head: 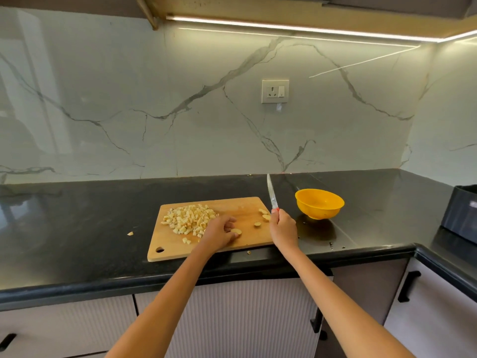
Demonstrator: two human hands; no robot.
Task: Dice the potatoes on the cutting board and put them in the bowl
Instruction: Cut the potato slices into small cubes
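Our right hand [282, 228] hides the knife [271, 193] handle it grips, our left hand [219, 232] curls on a potato slice [236, 231] (pale dice [189, 219] heaped on the cutting board [242, 205]).

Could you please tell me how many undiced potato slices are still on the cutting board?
4: one under the left hand's fingertips, one mid-board, two near the knife hand. More may be hidden.
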